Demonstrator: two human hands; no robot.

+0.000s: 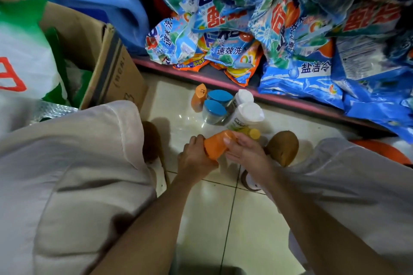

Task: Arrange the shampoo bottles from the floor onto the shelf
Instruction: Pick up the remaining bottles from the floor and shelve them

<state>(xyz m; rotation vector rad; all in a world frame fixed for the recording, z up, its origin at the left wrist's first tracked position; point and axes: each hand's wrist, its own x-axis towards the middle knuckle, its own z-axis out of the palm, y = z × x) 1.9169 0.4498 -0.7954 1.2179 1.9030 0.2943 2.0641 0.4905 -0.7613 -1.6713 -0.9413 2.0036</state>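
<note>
I see my left hand (196, 158) curled around the lower part of an orange bottle (218, 145), fingers wrapped tight on its smooth plastic body. My right hand (248, 152) holds the same bottle from the other side, thumb laid over its top and fingers bent against it. The bottle lies tilted between the two hands, low over the glossy tiled floor (223, 219).

Just beyond my hands, a cluster of bottles stands on the floor: a second orange bottle (198, 98) with a slanted cap, two clear ones with round blue lids (220, 96) (215, 108), two white ones with wide ribbed white caps (243, 96) (249, 114), and a small yellow-capped one (254, 133) right beside my right hand. They stand close together, several touching.

Behind them runs the pink edge of a low shelf (201, 78), heaped with crinkled blue and orange detergent bags (301, 69) in shiny film. An open cardboard box (111, 73) sits to the left, holding a white and green sack (24, 56). Pale, loose trouser cloth (78, 163) covers both knees, and a brown shoe (282, 147) shows next to my right hand.
</note>
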